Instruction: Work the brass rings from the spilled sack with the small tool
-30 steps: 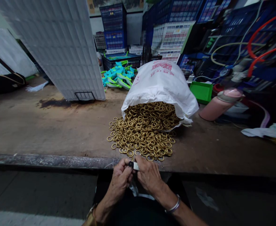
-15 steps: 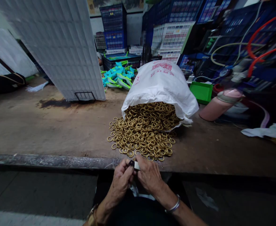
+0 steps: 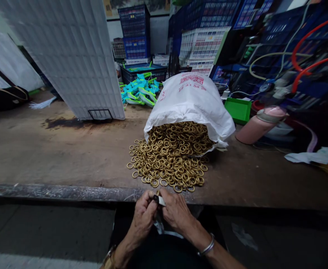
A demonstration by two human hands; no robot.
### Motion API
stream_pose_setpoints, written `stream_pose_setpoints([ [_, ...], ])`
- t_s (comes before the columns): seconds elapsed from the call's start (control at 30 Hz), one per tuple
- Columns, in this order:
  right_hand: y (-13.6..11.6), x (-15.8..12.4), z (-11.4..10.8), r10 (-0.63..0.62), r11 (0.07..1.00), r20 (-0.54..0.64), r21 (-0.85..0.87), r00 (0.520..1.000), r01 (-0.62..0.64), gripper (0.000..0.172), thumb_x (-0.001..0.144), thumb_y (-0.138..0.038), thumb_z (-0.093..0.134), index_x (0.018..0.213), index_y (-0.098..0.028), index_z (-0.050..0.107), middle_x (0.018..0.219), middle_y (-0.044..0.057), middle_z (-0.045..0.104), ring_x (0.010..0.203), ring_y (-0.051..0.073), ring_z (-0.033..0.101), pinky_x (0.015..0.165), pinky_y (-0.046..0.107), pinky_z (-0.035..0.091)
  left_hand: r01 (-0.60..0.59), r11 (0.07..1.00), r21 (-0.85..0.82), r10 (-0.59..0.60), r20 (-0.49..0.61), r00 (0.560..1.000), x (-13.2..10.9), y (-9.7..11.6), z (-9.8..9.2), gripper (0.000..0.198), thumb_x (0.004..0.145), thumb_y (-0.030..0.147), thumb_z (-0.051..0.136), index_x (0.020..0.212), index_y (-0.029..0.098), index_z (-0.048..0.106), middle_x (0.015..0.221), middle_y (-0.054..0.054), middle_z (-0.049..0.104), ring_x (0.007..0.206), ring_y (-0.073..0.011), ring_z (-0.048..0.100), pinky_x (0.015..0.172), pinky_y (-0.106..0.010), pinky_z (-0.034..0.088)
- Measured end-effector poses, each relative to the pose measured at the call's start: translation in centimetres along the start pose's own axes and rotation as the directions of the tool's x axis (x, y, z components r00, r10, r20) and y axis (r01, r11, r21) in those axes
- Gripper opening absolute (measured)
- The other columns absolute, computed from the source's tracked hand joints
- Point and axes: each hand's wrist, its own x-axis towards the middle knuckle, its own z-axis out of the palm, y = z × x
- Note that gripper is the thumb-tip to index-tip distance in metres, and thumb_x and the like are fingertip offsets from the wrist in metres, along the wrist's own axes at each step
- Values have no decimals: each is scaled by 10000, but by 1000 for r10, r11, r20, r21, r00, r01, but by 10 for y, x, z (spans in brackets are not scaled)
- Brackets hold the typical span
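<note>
My left hand (image 3: 142,220) and my right hand (image 3: 177,213) meet just below the workbench's front edge (image 3: 68,191). Both pinch a small black and white piece (image 3: 158,200) between their fingertips, and a white strip hangs down from it. Just beyond the hands a pile of brass rings (image 3: 168,164) spills out of a white sack (image 3: 190,102) that lies on its side on the bench.
A tall white ribbed panel (image 3: 68,56) stands at the back left. Turquoise parts (image 3: 140,89), a green tray (image 3: 238,109), a pink bottle (image 3: 260,123) and stacked blue and white crates (image 3: 203,41) lie behind the sack. Red hoses (image 3: 306,48) hang at right.
The hands stay together at the bench edge, with only slight finger shifts on the small piece. The view has dipped a little.
</note>
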Motion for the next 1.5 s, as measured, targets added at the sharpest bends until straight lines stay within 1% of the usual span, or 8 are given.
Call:
stream_pose_setpoints([
  [0.2,-8,0,0,79,991,-41,-107,996,-83,251,732,-105,400,953,-176,493,796,56,650,731,178,579,577,262,238,99,993,-60,-97,38,995,-5,7,-2,271,765,411,552,720,183,413,527,83,377,388,-16,253,370,-142,180],
  [0.37,2,9,-6,205,955,-124,-192,971,-227,234,737,-61,384,906,-175,497,761,51,654,681,163,584,562,268,225,158,980,-123,-142,129,981,-22,8,-3,214,795,362,536,746,180,435,564,57,458,367,-14,285,339,-138,169],
  [0.47,9,14,-6,141,965,-184,-193,973,-177,228,705,-64,421,887,-181,493,781,40,648,692,156,583,571,268,231,181,959,-220,-146,165,975,-26,9,-3,191,794,338,538,742,170,464,590,32,494,378,-26,325,329,-139,207],
  [0.7,7,25,7,134,941,-223,-277,965,-195,258,730,-130,469,979,-198,476,792,32,650,700,184,602,565,270,247,179,925,-334,-156,95,983,-16,12,-9,173,814,292,504,771,128,539,693,-37,572,445,-54,438,367,-156,297],
  [0.9,7,27,5,168,918,-262,-309,950,-248,306,767,-135,446,1067,-193,438,786,42,649,690,189,612,575,269,283,232,850,-473,-220,83,972,-13,14,-15,181,741,275,579,883,168,541,704,-11,554,506,-80,486,383,-161,298],
  [1.07,6,28,3,185,910,-225,-329,957,-253,315,767,-122,438,1077,-178,435,791,69,651,699,186,614,578,262,295,266,799,-539,-265,81,961,-9,12,-16,200,698,308,630,668,133,538,692,-2,527,539,-72,485,408,-166,292],
  [1.37,6,31,-3,201,933,-188,-263,961,-247,195,801,-198,427,992,-165,450,720,59,635,683,193,603,555,257,264,253,854,-455,-239,89,967,-3,15,-14,238,670,303,673,677,142,498,668,7,530,548,-75,491,403,-152,309],
  [1.5,10,30,-5,169,966,-235,-152,957,-208,159,786,-159,425,936,-180,472,706,30,628,651,159,588,545,240,241,175,920,-351,-184,9,983,1,14,-9,256,688,341,650,781,166,488,603,46,470,482,-61,437,368,-140,288],
])
